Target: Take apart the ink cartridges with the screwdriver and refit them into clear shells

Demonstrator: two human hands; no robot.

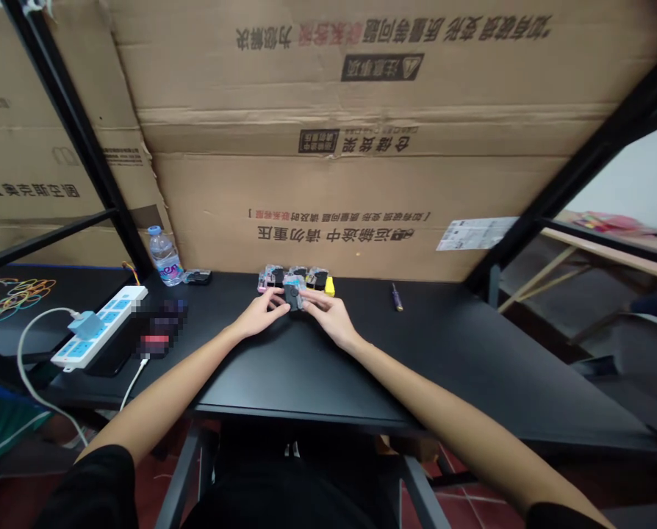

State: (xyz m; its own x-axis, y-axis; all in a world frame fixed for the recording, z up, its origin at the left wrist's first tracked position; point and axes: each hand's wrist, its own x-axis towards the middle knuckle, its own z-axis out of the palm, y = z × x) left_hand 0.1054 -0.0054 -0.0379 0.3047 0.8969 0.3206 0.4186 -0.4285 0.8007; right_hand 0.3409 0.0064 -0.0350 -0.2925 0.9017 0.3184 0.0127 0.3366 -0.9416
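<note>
The fingers of your left hand point(258, 314) and right hand point(333, 320) grasp a small blocky grey-and-black device point(294, 293) from both sides, toward the back of the smooth black table point(306, 375), just in front of a row of small pink, black and yellow items point(318, 279).

Wears short black sleeves: shows the left sleeve point(94, 488) broadly, with a loose, curved hem around the arm, and the right sleeve point(563, 516) only as a sliver at the lower edge. Has a slim, bare left forearm point(179, 389) and right forearm point(433, 389), each tapering to a narrow wrist, then a bare left hand point(259, 314) and right hand point(333, 319) with slender fingers. Shows black clothing point(267, 499) below, too dark to reveal seams, with two small whitish marks point(296, 449) too small to identify.
</note>
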